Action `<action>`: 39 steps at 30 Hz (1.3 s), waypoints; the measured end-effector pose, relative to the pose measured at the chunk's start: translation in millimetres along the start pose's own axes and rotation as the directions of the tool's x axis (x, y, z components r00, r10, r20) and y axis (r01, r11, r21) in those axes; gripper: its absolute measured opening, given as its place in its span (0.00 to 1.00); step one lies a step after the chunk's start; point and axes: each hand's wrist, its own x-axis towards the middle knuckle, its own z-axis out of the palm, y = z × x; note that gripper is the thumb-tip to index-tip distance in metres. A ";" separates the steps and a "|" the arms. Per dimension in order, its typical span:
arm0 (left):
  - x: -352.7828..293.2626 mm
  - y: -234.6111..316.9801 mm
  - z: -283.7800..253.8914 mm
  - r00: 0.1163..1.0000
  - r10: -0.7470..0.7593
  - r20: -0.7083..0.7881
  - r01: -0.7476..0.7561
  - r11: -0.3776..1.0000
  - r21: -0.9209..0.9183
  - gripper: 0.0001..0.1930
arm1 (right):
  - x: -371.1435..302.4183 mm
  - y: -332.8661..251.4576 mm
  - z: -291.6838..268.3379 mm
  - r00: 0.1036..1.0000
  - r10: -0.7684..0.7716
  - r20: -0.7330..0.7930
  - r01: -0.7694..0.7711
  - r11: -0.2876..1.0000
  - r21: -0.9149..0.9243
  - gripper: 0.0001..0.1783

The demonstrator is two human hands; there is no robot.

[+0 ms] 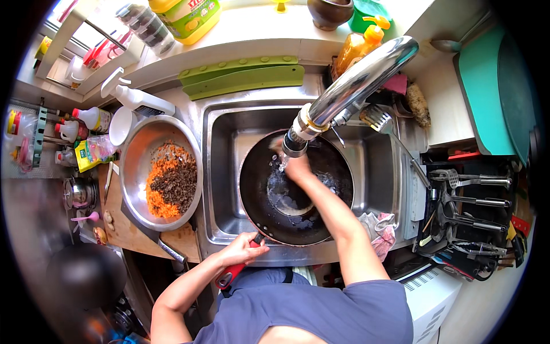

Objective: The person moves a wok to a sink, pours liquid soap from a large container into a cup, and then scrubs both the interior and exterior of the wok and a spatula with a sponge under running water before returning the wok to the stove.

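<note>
A black wok [318, 226] with a red handle [228, 277] sits in the steel sink [223, 172]. My left hand [243, 250] grips the handle at the sink's front edge. My right hand [295, 166] is inside the wok, under the water running from the chrome faucet [349, 89]; I cannot tell whether it holds anything. Water pools at the wok's bottom.
A steel bowl [137, 149] of chopped orange and dark food rests on a wooden board [129, 232] left of the sink, with a knife [163, 243] beside it. A cloth [381, 232] lies on the sink's right rim. Utensils fill a black rack [470, 218] at right. Bottles line the back ledge.
</note>
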 end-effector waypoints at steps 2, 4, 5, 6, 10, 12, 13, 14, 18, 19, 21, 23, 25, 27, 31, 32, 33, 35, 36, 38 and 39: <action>4.9 -0.5 0.2 1.000 0.003 -0.017 -0.003 0.999 0.033 0.12 | -7.9 -9.9 33.2 0.950 -0.295 0.099 0.281 0.951 0.132 0.19; 4.0 -1.4 -7.5 1.000 0.003 -0.028 -0.003 1.000 -0.027 0.11 | -39.7 -40.6 24.9 0.811 -0.498 0.308 0.403 0.856 0.323 0.19; 3.1 -1.6 -12.0 0.999 0.004 -0.033 -0.006 0.998 -0.056 0.11 | -55.3 -50.8 14.4 0.718 -0.539 0.440 0.351 0.826 0.440 0.18; 1.2 -3.9 -15.5 1.000 0.001 -0.030 -0.004 0.995 -0.102 0.11 | -69.1 -63.8 0.6 0.689 -0.525 0.500 0.221 0.809 0.545 0.17; 4.6 -3.8 -13.1 1.000 0.014 0.018 -0.013 0.996 -0.091 0.10 | -71.3 -72.8 13.1 0.759 -0.515 0.399 0.222 0.781 0.584 0.16; 9.3 -3.2 -8.2 0.999 0.027 0.044 -0.024 0.997 -0.069 0.10 | -39.1 -72.5 35.7 0.892 -0.440 0.103 0.365 0.836 0.409 0.14; 10.1 -2.3 -5.8 0.999 0.020 0.046 -0.017 0.998 -0.068 0.10 | -20.9 -66.2 41.7 0.956 -0.290 0.036 0.263 0.906 0.330 0.16; 9.7 -2.4 -4.9 0.999 0.015 0.043 -0.012 0.997 -0.075 0.10 | -7.8 -77.9 36.5 0.998 -0.040 -0.051 0.056 0.922 0.383 0.19; 8.1 2.9 -11.2 0.998 -0.001 0.062 0.006 0.997 -0.078 0.10 | -40.9 -60.6 38.9 0.957 -0.222 0.187 0.129 0.902 0.411 0.23; 8.2 0.8 -14.6 0.998 -0.002 0.063 0.008 0.995 -0.096 0.10 | -64.9 -69.9 27.7 0.895 -0.332 0.297 0.166 0.867 0.470 0.22; 8.1 -2.0 -14.4 0.998 0.011 0.067 -0.005 0.996 -0.094 0.10 | -82.1 -83.0 5.9 0.813 -0.368 0.451 0.073 0.833 0.548 0.23; 10.4 0.1 -6.7 0.997 0.021 0.077 -0.016 0.998 -0.066 0.10 | -62.7 -71.2 16.1 0.842 -0.468 0.269 0.301 0.820 0.487 0.21; 7.5 3.9 -3.6 0.996 -0.006 0.092 0.007 1.000 -0.003 0.10 | -32.0 -46.0 24.3 0.923 -0.328 0.203 0.290 0.937 0.195 0.21; 4.0 1.1 -3.4 0.996 0.025 0.080 -0.024 1.000 -0.011 0.10 | 3.1 -13.8 6.3 0.881 -0.442 0.171 0.444 0.896 0.028 0.22; 1.8 -1.3 -1.7 0.999 0.044 0.001 -0.044 0.990 0.137 0.10 | 11.9 57.3 -42.5 0.848 -0.409 0.337 0.491 0.846 -0.207 0.16; 0.6 -2.2 -2.7 0.999 0.045 -0.028 -0.041 0.990 0.132 0.10 | -0.5 45.3 -61.1 0.828 -0.447 0.337 0.558 0.612 -0.560 0.17; 0.0 -0.4 -3.4 0.998 0.044 -0.042 -0.038 0.990 0.135 0.10 | -15.5 42.7 -69.8 0.868 -0.398 0.296 0.492 0.617 -0.614 0.18; 2.8 -5.7 -5.1 0.998 0.053 -0.022 -0.050 0.991 0.126 0.10 | -41.2 42.7 -71.4 0.941 -0.218 0.260 0.336 0.718 -0.610 0.20; 3.8 -8.2 -5.0 0.998 0.058 -0.013 -0.056 0.991 0.119 0.10 | -43.6 38.8 -66.1 0.974 -0.118 0.193 0.205 0.819 -0.536 0.24; 8.2 -5.0 0.9 0.997 0.082 -0.015 -0.077 0.974 0.214 0.11 | -44.7 27.0 -34.7 0.993 0.011 0.116 0.035 0.920 -0.391 0.25; 10.9 -2.3 3.1 0.995 0.099 -0.017 -0.091 0.960 0.263 0.11 | -46.9 20.3 -20.3 0.987 -0.099 0.126 0.133 0.942 -0.309 0.26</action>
